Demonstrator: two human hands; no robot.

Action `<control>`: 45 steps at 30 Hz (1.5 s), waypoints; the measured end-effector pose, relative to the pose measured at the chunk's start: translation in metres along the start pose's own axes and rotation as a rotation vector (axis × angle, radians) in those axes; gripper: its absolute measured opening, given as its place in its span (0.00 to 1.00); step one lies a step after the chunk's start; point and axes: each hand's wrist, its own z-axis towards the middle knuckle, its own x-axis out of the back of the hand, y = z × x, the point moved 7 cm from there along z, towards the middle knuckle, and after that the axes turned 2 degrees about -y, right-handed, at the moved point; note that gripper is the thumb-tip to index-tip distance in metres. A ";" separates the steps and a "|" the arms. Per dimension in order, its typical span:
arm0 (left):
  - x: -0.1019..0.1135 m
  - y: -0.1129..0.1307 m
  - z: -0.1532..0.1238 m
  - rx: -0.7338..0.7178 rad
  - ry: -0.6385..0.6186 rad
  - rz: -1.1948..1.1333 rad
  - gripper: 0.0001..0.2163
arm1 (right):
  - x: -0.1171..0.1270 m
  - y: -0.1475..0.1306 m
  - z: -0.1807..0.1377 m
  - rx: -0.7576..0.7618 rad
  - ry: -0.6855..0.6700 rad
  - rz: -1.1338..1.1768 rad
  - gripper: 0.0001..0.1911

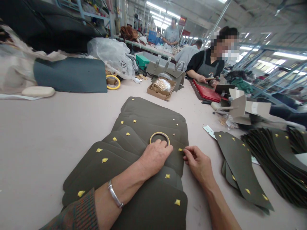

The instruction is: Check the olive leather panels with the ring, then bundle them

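Note:
Dark olive panels [144, 111] with rounded corners lie overlapped in a fanned stack on the table. Small yellow tape pieces [114, 139] are stuck on several of them. My left hand [154, 156], a silver bangle on its wrist, rests over the stack with fingers closed on a roll of yellow tape [160, 133]. At the stack's right edge, my right hand [199, 163] pinches thumb and forefinger at the end of a small yellow tape piece [180, 149]. Small bright metal bits [174, 134] show on the upper panels.
Curved dark strips [240, 159] and a fanned pile [271, 156] lie at right. A cardboard box [161, 88] holds gold pieces. Further back are another tape roll [113, 82], a blue-grey sheet [69, 75] and a plastic bag [112, 56]. A co-worker [206, 67] works across the table.

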 end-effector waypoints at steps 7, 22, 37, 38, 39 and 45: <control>0.002 0.000 0.000 -0.020 0.035 0.016 0.06 | -0.012 -0.020 -0.008 0.291 0.030 -0.348 0.13; 0.019 -0.005 -0.003 -0.037 0.088 -0.084 0.07 | -0.002 0.001 0.012 -0.073 0.117 -0.167 0.21; 0.030 -0.014 -0.003 -0.108 0.205 -0.105 0.09 | -0.011 -0.014 -0.008 -0.066 -0.356 0.072 0.13; 0.028 -0.017 -0.002 -0.085 0.188 -0.077 0.09 | -0.010 -0.016 -0.006 -0.035 -0.351 -0.001 0.13; 0.027 -0.020 -0.001 -0.060 0.172 -0.054 0.09 | -0.008 -0.019 -0.002 -0.005 -0.319 -0.062 0.14; 0.019 -0.030 0.002 -0.012 0.129 0.012 0.10 | -0.004 -0.021 0.019 -0.075 -0.012 -0.163 0.13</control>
